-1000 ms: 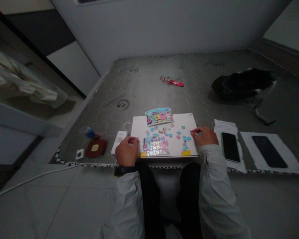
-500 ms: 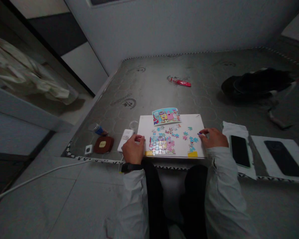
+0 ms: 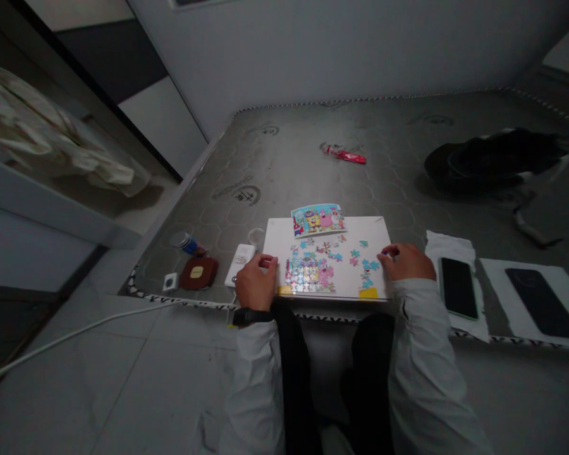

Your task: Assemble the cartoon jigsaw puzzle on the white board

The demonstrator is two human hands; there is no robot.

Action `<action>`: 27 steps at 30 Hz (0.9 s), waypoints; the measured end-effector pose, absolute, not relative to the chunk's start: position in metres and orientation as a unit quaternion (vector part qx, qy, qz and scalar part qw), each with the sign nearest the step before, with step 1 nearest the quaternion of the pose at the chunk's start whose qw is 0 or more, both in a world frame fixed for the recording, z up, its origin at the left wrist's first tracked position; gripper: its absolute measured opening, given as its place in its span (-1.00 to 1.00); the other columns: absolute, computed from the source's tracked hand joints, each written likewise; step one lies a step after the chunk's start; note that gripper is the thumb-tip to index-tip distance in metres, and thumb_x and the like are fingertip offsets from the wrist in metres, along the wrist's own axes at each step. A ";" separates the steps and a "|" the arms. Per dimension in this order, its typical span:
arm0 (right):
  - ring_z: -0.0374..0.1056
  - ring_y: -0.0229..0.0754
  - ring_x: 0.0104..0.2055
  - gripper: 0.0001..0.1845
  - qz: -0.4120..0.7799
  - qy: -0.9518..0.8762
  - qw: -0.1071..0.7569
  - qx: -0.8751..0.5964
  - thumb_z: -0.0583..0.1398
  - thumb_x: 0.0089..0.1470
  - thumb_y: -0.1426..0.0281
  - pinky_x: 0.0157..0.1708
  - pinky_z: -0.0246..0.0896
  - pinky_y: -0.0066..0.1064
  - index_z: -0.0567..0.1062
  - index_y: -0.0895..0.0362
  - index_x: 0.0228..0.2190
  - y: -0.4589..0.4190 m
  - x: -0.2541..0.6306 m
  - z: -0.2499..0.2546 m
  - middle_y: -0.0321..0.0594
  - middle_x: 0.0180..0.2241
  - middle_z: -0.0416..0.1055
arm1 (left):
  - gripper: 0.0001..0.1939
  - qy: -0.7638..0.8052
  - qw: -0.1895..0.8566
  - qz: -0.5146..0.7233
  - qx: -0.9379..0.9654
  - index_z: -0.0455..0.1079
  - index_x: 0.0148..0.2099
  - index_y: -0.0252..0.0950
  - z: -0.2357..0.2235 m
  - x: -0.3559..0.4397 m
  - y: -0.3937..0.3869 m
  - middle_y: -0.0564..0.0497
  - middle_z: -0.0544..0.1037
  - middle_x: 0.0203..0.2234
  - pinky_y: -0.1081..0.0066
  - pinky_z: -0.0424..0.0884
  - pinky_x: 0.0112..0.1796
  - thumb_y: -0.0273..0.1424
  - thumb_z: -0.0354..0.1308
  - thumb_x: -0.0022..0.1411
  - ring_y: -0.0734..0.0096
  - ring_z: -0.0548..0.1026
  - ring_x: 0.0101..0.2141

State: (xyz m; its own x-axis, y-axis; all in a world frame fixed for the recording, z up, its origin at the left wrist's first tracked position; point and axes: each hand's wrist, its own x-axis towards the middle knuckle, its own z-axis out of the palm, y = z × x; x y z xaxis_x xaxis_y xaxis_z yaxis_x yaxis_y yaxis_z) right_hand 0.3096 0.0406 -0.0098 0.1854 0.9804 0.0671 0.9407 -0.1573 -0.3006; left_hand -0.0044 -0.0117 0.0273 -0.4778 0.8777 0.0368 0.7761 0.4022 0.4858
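A partly joined jigsaw puzzle (image 3: 306,276) with cartoon figures lies on a white board (image 3: 279,229), with loose puzzle pieces (image 3: 370,266) to its right and above it. My right hand (image 3: 408,262) is at the board's right edge, thumb and forefinger pinching a small dark-blue puzzle piece (image 3: 384,253). By the left edge rests my left hand (image 3: 256,282), wearing a dark wristband, its fingers loosely curved and apart with nothing seen in them. A printed picture card (image 3: 318,219) with the same sort of cartoon figures lies across the board's top.
Left of the board are a white power bank-like block (image 3: 239,262), a brown case (image 3: 198,273), a blue can-like item (image 3: 188,244) and a white cube (image 3: 171,282). To the right lie two phones (image 3: 458,287) on white sheets. A red packet (image 3: 345,155) and a black bag-like object (image 3: 495,161) lie farther back.
The whole view has shifted slightly. Both hands keep nearly the same place, and the right still pinches the puzzle piece at the board's edge.
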 end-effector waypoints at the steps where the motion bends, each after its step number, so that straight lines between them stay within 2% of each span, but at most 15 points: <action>1: 0.36 -0.04 -0.19 -0.74 0.072 -0.630 0.141 -0.760 0.20 0.01 0.21 -0.25 0.17 -0.25 0.56 0.09 -0.31 0.040 0.310 -0.010 -0.14 -0.25 0.48 | -0.78 0.830 0.114 0.225 0.497 0.52 -0.24 -0.12 0.027 -0.004 -0.012 0.08 0.64 -0.34 0.38 0.27 -0.29 -0.17 0.11 0.23 0.28 0.54 -0.28; 6: 0.36 -0.05 -0.20 -0.77 0.084 -0.629 0.162 -0.756 0.21 -0.03 0.22 -0.24 0.18 -0.25 0.57 0.08 -0.36 0.041 0.314 -0.013 -0.15 -0.26 0.50 | -0.78 0.826 0.109 0.228 0.503 0.52 -0.24 -0.12 0.024 -0.005 -0.011 0.09 0.64 -0.33 0.39 0.26 -0.30 -0.16 0.11 0.23 0.28 0.54 -0.29; 13: 0.38 -0.16 -0.38 -0.83 0.143 -0.627 0.189 -0.742 0.23 -0.08 0.34 -0.30 0.24 -0.33 0.55 0.15 -0.39 0.043 0.308 -0.007 -0.17 -0.37 0.51 | -0.78 0.825 0.110 0.228 0.506 0.53 -0.24 -0.11 0.024 -0.004 -0.010 0.09 0.64 -0.33 0.38 0.26 -0.32 -0.16 0.12 0.21 0.26 0.54 -0.28; 16: 0.40 -0.17 -0.40 -0.75 0.174 -0.595 0.227 -0.751 0.28 -0.14 0.38 -0.30 0.27 -0.34 0.56 0.16 -0.32 0.041 0.305 0.001 -0.20 -0.40 0.53 | -0.77 0.820 0.104 0.235 0.512 0.53 -0.25 -0.11 0.023 -0.004 -0.011 0.09 0.64 -0.33 0.38 0.27 -0.32 -0.14 0.12 0.21 0.26 0.55 -0.28; 20: 0.44 -0.15 -0.38 -0.86 0.230 -0.577 0.287 -0.729 0.29 -0.13 0.36 -0.26 0.32 -0.31 0.60 0.13 -0.43 0.039 0.299 0.009 -0.21 -0.45 0.56 | -0.77 0.811 0.113 0.257 0.512 0.53 -0.25 -0.13 0.022 -0.005 -0.010 0.07 0.64 -0.34 0.38 0.30 -0.28 -0.14 0.14 0.19 0.26 0.55 -0.27; 23: 0.48 -0.14 -0.34 -0.78 0.322 -0.546 0.370 -0.680 0.31 -0.12 0.28 -0.25 0.37 -0.29 0.61 0.14 -0.38 0.040 0.283 0.012 -0.16 -0.38 0.59 | -0.74 0.781 0.173 0.294 0.524 0.54 -0.24 -0.17 0.026 -0.005 -0.010 0.05 0.64 -0.34 0.39 0.34 -0.25 -0.14 0.16 0.19 0.31 0.55 -0.29; 27: 0.49 -0.17 -0.38 -0.66 0.474 -0.523 0.434 -0.560 0.36 -0.19 0.21 -0.32 0.42 -0.32 0.56 0.13 -0.35 0.038 0.242 0.016 -0.19 -0.42 0.58 | -0.61 0.695 0.342 0.317 0.548 0.56 -0.16 -0.24 0.036 -0.002 -0.012 -0.01 0.64 -0.31 0.44 0.37 -0.35 -0.06 0.13 0.20 0.39 0.53 -0.39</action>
State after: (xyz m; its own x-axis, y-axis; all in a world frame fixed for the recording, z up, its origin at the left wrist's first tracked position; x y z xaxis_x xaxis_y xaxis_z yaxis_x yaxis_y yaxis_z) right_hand 0.2419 0.0377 0.0162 0.0039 0.9971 -0.0758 0.1741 -0.0753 -0.9818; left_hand -0.0018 -0.0117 0.0356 -0.1660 0.9778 -0.1277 0.5451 0.1989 0.8144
